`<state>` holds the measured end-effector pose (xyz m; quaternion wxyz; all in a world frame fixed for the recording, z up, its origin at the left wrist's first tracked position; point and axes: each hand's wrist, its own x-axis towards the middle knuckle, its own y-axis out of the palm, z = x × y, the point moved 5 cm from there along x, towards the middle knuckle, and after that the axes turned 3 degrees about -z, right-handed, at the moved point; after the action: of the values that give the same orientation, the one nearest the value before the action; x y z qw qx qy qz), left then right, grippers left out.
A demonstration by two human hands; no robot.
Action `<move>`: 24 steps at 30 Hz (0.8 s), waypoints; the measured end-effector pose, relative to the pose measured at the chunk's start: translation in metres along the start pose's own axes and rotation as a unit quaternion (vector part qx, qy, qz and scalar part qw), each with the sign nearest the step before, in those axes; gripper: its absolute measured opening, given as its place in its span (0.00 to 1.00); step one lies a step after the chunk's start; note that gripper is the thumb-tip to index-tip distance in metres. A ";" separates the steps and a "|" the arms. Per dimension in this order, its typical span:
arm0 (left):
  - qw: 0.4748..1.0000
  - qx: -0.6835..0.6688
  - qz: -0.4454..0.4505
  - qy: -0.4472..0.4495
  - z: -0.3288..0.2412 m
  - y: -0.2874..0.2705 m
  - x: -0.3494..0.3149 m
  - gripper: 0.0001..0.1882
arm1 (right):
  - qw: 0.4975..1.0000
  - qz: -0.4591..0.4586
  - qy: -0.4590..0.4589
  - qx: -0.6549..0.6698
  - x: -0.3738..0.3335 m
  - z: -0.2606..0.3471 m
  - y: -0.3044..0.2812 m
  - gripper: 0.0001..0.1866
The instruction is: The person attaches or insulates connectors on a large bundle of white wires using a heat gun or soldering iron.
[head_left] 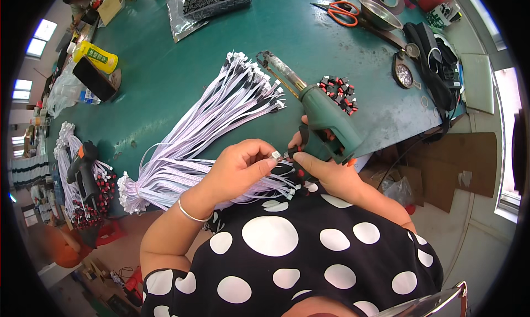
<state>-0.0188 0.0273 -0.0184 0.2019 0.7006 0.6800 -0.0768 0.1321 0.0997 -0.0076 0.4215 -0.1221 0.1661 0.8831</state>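
Quite close together, both hands [237, 165].

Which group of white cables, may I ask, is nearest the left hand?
The lower central group, running beneath the left hand; the upper group fans away, another lies far left.

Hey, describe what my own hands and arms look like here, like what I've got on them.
Your left hand and right hand are both ungloved. A thin, plain silver-coloured bangle circles your left wrist; none shows on the right. Your short sleeves are black with large white, rounded spots, ending well above the wrists.
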 end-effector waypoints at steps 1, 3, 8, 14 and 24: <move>1.000 -0.024 -0.010 0.001 0.000 0.000 0.000 0.05 | 1.000 -0.001 0.001 0.000 0.001 0.000 0.000 0.32; 1.000 -0.017 -0.010 -0.010 -0.001 -0.001 0.000 0.05 | 1.000 0.007 -0.006 -0.001 0.002 0.000 0.001 0.31; 1.000 -0.003 -0.007 -0.023 -0.002 0.001 -0.001 0.05 | 1.000 0.005 -0.012 -0.012 0.004 -0.002 0.002 0.30; 0.998 0.017 -0.040 0.046 -0.008 0.008 0.003 0.04 | 1.000 -0.003 -0.001 -0.004 0.003 -0.002 0.003 0.29; 0.994 0.050 -0.054 0.084 -0.008 0.009 0.010 0.06 | 0.997 0.007 -0.079 -0.005 0.003 0.004 0.004 0.26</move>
<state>-0.0109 0.0395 -0.0138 0.1044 0.6763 0.7266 -0.0620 0.1267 0.1010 -0.0047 0.4265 -0.0531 0.1285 0.8938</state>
